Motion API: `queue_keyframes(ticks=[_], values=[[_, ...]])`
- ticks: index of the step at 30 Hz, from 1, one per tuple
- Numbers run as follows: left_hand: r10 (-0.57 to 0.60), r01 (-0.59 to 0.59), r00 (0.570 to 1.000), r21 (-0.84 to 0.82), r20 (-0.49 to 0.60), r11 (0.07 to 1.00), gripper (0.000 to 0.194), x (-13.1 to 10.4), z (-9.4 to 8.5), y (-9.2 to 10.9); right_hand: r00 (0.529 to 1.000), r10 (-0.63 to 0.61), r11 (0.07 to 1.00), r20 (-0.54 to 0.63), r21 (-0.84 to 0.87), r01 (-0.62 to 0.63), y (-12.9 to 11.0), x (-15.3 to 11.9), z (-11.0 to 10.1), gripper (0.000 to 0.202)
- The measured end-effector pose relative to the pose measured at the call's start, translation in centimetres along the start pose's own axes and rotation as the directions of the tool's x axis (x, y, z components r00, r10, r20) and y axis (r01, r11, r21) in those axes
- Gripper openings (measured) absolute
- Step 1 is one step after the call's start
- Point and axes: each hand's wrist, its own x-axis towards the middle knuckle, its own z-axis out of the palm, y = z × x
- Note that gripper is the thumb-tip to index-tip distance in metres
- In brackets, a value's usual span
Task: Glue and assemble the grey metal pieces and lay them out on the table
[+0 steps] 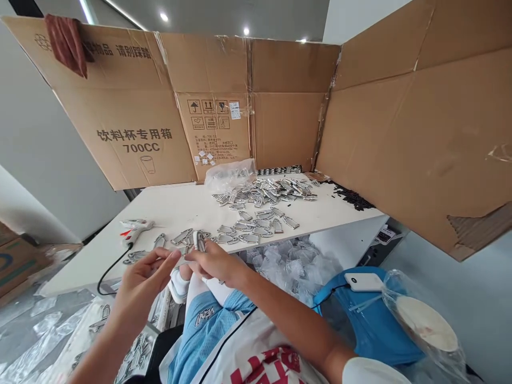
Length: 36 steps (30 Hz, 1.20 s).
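My right hand (218, 262) grips a silver, loop-shaped metal piece (199, 241) upright between thumb and fingers, just over the table's front edge. Close by on the left, my left hand (150, 272) has thumb and forefinger pinched together; whatever they hold, if anything, is too small to make out. Several similar metal pieces (250, 238) lie loose on the white table (168, 205) around and beyond my hands. Farther back they form a heap (276, 191) beside a clear plastic bag (230, 176).
A white pistol-shaped tool with a red trigger (135, 229) lies at left, its black cable hanging over the edge. Small black parts (352, 197) sit at back right. Cardboard walls (288, 117) enclose the table's back and right. Crumpled plastic (292, 264) and a blue stool (372, 320) are below.
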Motion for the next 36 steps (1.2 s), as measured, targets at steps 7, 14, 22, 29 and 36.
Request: queue_keyframes(ticks=[7, 14, 22, 29, 36], values=[[-0.097, 0.1, 0.992, -0.03, 0.079, 0.995, 0.047, 0.0, -0.5, 0.1, 0.999, -0.003, 0.981, -0.039, 0.193, 0.011, 0.2, 0.2, -0.9, 0.021], [-0.081, 0.083, 0.996, -0.111, 0.028, 0.99, 0.046, -0.3, -0.4, 0.5, 0.997, -0.039, 0.997, 0.067, 0.07, 0.034, 0.1, -0.4, -0.1, 0.037], [-0.026, 0.03, 0.999, -0.126, 0.028, 0.992, 0.043, -1.1, -0.4, 0.8, 0.998, -0.065, 0.996, 0.021, -0.057, 0.066, 1.4, -0.9, 0.8, 0.034], [0.199, -0.201, 0.98, 0.137, 0.024, 0.97, 0.027, -1.4, -0.2, 0.8, 0.999, 0.019, 0.983, 0.05, -0.182, -0.01, 1.9, -1.2, 0.5, 0.032], [0.21, -0.21, 0.978, 0.089, 0.015, 0.974, 0.018, -1.6, 0.3, 0.3, 0.997, 0.008, 0.985, 0.078, -0.173, 0.006, 1.9, -1.6, 1.0, 0.025]])
